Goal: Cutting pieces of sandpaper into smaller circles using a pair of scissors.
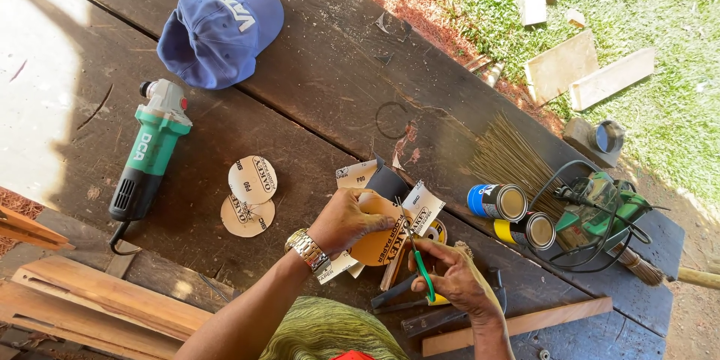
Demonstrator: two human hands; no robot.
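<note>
Cutting sanding discs from sandpaper sheet, mid-cut.
Left hand (pixel 346 219) grips the sandpaper sheet (pixel 379 244) over the workbench (pixel 315 97); right hand (pixel 450 277) is closed on green-handled scissors (pixel 420 262), blades in the sheet. Two cut discs (pixel 250 193) lie finished near the angle grinder (pixel 148 154). Looks like the third disc is partly cut; offcuts around.

Sharp; shaded bench, sunlit glare left
</note>
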